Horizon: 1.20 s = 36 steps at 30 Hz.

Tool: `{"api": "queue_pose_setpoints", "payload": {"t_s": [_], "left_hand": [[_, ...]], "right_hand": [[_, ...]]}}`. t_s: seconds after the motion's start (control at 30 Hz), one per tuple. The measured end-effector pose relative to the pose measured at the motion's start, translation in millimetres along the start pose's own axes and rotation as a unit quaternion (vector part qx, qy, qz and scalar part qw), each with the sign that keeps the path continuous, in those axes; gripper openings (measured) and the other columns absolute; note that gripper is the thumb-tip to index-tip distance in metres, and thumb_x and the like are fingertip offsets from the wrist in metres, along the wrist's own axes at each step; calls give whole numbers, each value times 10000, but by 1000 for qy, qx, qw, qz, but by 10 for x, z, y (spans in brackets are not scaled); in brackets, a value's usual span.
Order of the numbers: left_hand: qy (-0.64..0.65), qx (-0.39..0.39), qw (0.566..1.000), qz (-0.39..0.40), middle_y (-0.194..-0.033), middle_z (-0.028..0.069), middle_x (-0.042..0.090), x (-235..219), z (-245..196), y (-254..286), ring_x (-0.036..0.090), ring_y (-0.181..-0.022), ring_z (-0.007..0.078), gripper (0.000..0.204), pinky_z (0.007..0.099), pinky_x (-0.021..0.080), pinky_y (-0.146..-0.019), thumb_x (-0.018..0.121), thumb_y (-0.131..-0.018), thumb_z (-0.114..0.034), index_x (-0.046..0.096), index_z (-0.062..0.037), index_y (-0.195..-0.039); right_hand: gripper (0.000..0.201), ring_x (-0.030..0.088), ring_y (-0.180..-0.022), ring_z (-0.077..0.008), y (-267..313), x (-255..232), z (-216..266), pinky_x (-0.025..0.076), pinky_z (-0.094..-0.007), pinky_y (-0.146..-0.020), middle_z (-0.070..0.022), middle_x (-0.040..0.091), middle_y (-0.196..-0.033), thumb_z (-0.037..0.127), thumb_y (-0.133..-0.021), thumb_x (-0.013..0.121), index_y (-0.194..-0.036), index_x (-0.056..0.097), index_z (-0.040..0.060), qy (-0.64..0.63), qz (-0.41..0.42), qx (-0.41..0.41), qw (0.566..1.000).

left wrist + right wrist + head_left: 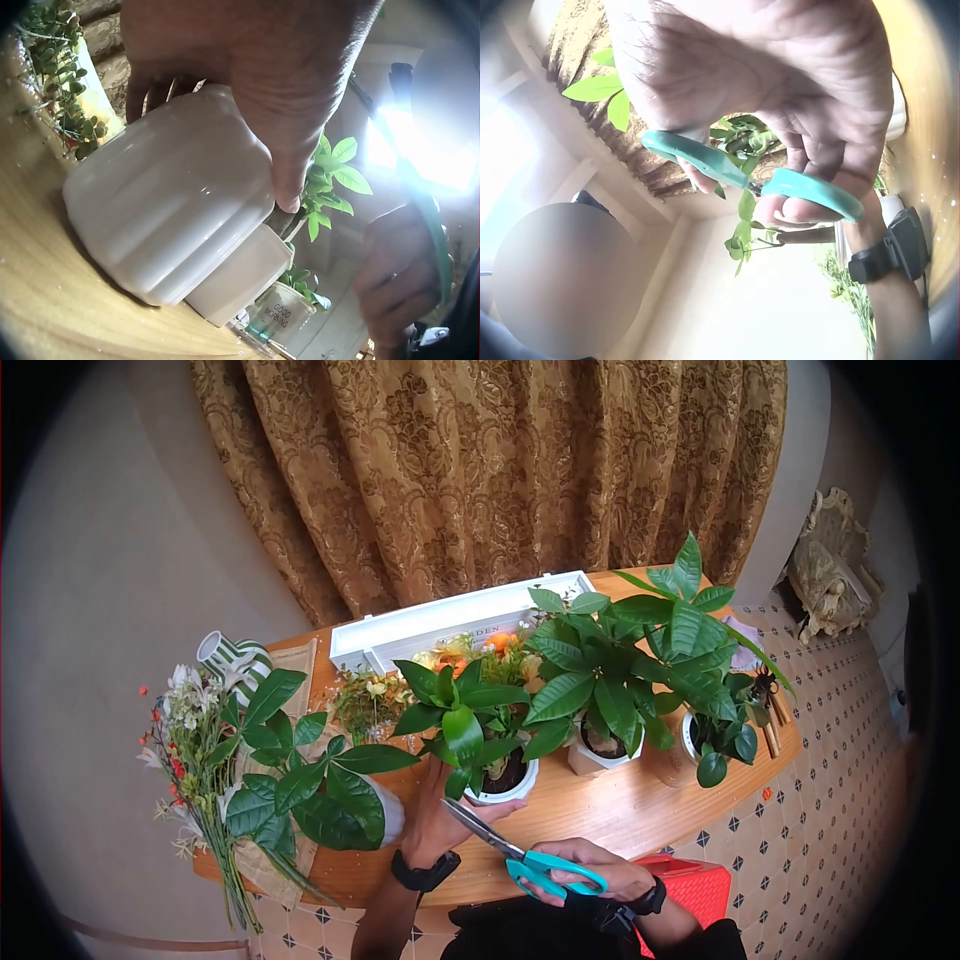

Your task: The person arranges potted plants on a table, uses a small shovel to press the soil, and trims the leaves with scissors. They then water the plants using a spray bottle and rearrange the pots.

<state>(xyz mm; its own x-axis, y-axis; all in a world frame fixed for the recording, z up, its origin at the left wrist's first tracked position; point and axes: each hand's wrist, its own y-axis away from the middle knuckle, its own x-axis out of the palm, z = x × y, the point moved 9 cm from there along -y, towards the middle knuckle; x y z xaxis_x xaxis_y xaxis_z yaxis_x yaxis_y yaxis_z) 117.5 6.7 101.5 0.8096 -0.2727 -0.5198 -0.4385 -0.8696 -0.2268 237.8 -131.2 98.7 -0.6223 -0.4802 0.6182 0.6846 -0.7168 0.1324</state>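
A leafy green plant (463, 732) grows in a white flowerpot (515, 788) near the table's front edge. My left hand (437, 822) holds this pot near its rim; in the left wrist view the pot's ribbed side (180, 202) shows, with thumb on one side and fingers on the other. My right hand (605, 868) grips scissors (540, 868) by their teal handles, thumb and fingers through the loops. The scissor blades (484, 827) point up and left, their tips close to the plant's lower leaves and the left hand.
Left of the pot stand another potted plant (330, 800), cut flowers (190, 760) and a striped vase (235, 660). Larger potted plants (600, 685) stand to the right. Behind lie a white planter box (400, 622) and orange flowers (497, 642). A red stool (700, 885) is beside the table.
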Motion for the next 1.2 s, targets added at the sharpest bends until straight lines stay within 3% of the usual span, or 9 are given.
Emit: {"api": "queue_pose_setpoints", "payload": {"t_s": [0.03,0.27,0.57,0.67,0.73,0.9,0.97,1.03,1.2], "left_hand": [[8,-21,1000,15,-1222,213,612,29,68,13,574,-1087,419,769,509,495,-916,940,-656,-394,621,-83,-1283],[53,-14,998,-2,-1242,228,604,-18,137,85,565,-1148,434,778,515,484,-949,936,-666,-345,581,-49,-1292],[-21,49,998,25,-1013,146,730,-60,-405,-40,706,-902,329,597,419,554,-806,903,-726,-386,680,-21,-1143],[31,-13,999,3,-990,131,748,-79,-362,-15,716,-890,310,548,416,556,-783,881,-748,-429,718,-17,-1070],[11,-20,1000,19,-1019,122,760,-84,-414,-42,738,-913,229,509,368,585,-797,934,-688,-250,721,-14,-1085],[-4,13,1000,17,-1019,120,761,-56,-334,-45,739,-909,233,503,377,587,-796,928,-692,-266,724,-28,-1086],[3,17,1000,16,-1021,121,761,-62,-344,-45,740,-912,234,505,379,588,-795,927,-693,-270,724,-30,-1089],[4,6,1000,24,-1023,140,745,-51,-339,-40,722,-907,301,582,415,559,-767,896,-725,-439,710,-20,-1084],[11,-7,1000,21,-1029,142,745,-48,-325,-28,722,-924,292,579,405,559,-779,896,-728,-429,709,-18,-1089]], "right_hand": [[604,528,-713,-94,1,-1,1,401,-238,-669,-63,607,-980,485,-932,713,-1199,594,-43,0,0,0,1000],[521,528,-696,-85,28,-4,39,400,-230,-643,-43,597,-916,413,-971,687,-1204,582,-41,10,-9,-2,1000],[697,550,-695,-160,-53,129,166,422,-291,-672,-91,606,-882,575,-905,681,-1151,565,-66,-42,27,-61,997],[702,552,-702,-168,-95,136,63,429,-299,-671,-96,602,-936,577,-917,667,-1203,533,-51,-76,54,-57,994],[710,553,-706,-171,-131,166,29,433,-302,-669,-97,598,-966,581,-918,665,-1237,514,-36,-93,56,-46,993],[604,528,-718,-145,-181,270,31,414,-265,-731,-74,599,-1002,504,-1008,574,-1290,494,-25,-224,90,-35,970],[586,528,-721,-145,-193,274,28,416,-266,-733,-74,599,-1006,490,-1019,564,-1292,493,-23,-227,101,-36,968],[568,528,-724,-144,-193,287,33,417,-267,-734,-74,600,-1009,477,-1029,554,-1293,491,-21,-231,112,-38,966],[553,520,-691,-119,-185,249,48,409,-246,-676,-57,605,-957,478,-1035,550,-1246,518,-32,-180,91,-43,979]]}}
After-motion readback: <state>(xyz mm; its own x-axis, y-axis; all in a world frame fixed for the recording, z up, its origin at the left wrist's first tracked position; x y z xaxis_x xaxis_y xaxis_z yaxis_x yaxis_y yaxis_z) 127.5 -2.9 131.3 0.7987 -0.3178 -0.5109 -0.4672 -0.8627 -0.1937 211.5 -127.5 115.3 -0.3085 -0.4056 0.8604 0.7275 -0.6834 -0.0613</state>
